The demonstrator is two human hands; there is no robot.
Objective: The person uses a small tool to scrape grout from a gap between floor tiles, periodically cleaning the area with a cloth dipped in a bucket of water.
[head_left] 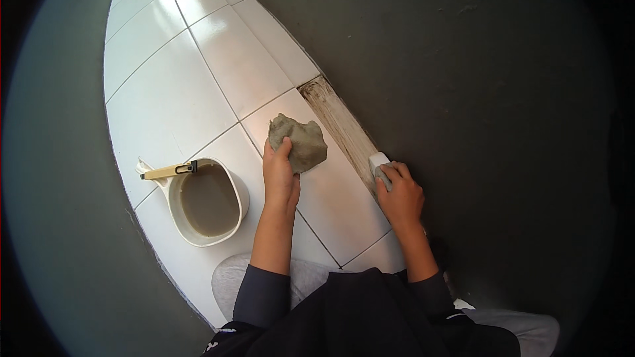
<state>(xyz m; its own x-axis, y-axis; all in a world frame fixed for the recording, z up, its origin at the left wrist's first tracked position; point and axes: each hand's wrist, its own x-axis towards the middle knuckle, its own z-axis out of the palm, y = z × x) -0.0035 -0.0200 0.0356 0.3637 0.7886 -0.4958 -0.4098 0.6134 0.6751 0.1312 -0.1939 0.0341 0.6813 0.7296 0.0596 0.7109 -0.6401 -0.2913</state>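
My left hand (280, 170) is closed around the lower edge of a lump of grey mortar-like paste (303, 145), its thumb pressed on top. The lump is held above the white tiles. At the right edge of the tiled surface, my right hand (403, 199) grips a small white flat-ended piece (379, 159), with grey paste showing under the fingers. This piece is at the lower part of a bare strip (340, 122), rough and whitish with brown stains, where no tile lies. Most of the white piece is hidden by my fingers.
A white dipper (241, 199) of murky brownish water stands on the tiles (165, 92) to the left. Across its handle and rim rests a yellow and black cutter knife (165, 171). Dark grey floor (503, 125) lies on both sides of the tiled surface.
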